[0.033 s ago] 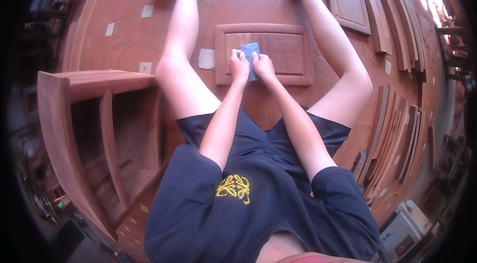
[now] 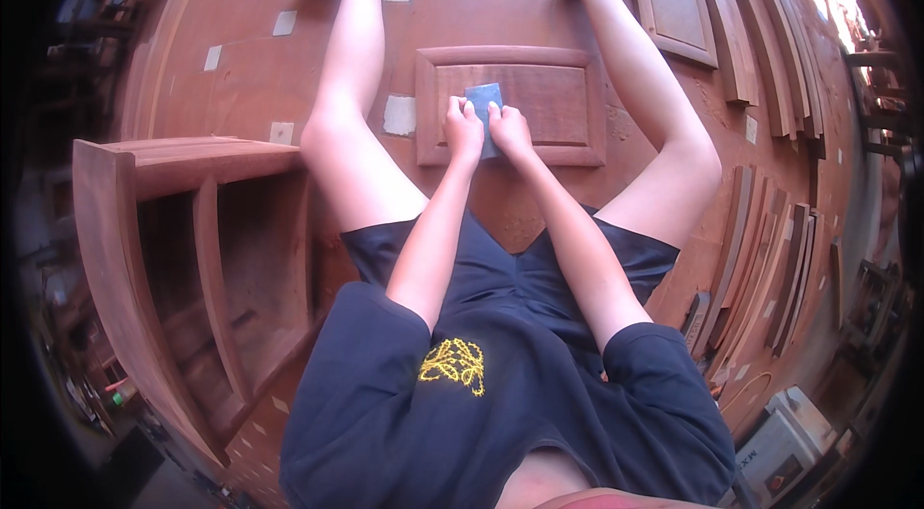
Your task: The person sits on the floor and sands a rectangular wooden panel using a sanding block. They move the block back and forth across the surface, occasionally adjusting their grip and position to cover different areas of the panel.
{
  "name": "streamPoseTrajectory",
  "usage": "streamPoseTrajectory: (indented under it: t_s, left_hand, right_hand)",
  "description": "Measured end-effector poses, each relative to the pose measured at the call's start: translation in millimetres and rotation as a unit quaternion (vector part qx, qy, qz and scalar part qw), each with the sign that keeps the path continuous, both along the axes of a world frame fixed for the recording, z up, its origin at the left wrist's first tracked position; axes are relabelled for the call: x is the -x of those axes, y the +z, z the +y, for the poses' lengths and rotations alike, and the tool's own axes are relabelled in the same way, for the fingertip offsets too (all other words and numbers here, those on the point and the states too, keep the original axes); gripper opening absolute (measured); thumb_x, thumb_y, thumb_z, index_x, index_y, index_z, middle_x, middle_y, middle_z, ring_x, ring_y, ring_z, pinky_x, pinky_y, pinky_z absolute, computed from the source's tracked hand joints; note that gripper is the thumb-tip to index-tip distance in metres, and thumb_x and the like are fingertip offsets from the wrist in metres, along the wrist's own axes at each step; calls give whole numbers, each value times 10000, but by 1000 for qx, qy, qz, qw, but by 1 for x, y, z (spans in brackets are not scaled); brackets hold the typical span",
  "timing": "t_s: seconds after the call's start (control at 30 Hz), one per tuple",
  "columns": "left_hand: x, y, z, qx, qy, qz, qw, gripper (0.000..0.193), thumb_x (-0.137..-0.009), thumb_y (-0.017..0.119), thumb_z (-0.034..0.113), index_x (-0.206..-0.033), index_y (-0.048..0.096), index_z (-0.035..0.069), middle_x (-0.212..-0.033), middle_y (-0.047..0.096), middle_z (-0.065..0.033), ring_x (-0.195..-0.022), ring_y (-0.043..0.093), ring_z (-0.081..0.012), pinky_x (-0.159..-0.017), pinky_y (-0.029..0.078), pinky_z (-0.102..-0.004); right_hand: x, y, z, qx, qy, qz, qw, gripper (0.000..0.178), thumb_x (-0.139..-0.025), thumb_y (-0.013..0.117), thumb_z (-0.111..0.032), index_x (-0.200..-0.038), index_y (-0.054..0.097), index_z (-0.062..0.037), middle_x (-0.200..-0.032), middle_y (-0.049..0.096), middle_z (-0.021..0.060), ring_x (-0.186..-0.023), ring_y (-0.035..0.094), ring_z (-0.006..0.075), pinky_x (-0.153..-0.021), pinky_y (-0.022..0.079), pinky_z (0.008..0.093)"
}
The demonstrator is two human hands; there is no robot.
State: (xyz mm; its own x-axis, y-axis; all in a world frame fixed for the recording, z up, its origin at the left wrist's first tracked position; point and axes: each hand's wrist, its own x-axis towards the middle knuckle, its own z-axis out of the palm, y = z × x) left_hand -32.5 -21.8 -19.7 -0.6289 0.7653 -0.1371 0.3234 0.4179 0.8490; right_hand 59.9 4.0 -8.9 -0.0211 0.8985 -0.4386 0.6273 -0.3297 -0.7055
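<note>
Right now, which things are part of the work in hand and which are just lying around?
In hand:
left hand and right hand, both pressing a grey sanding sheet
framed wooden door panel under the sheet, flat on the floor

Lying about:
open wooden cabinet frame to the left
second door panel by the right foot
stacked wooden strips along the right

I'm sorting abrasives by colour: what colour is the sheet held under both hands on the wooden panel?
Grey-blue; the sheet shows best in the head view, on the reddish-brown panel.

Reddish tiled floor (image 2: 481, 9) with pale square insets. An open wooden cabinet (image 2: 183, 249) lies left; wooden boards (image 2: 770, 47) lean right, where bright, perhaps daylight, glare falls.
</note>
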Motion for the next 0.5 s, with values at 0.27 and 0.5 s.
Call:
streamPoseTrajectory:
  t_s: [0.27,0.5]
  left_hand:
    - [-10,26,12,83,-35,92,992,180,-981,470,210,-1050,563,71,-860,680,-235,-842,649,-454,-721,493,-556]
    - [-2,21,21,37,29,90,995,203,-977,479,222,-1058,592,74,-899,688,-224,-861,655,-438,-729,499,-541]
  right_hand:
    - [-4,-6,13,-27,13,2,1000,480,-971,511,-377,-837,643,64,-881,649,321,-920,637,473,-799,495,520]
    - [15,24,32,-24,53,-74,996,510,-974,477,-424,-901,663,46,-955,650,319,-985,624,463,-867,482,530]
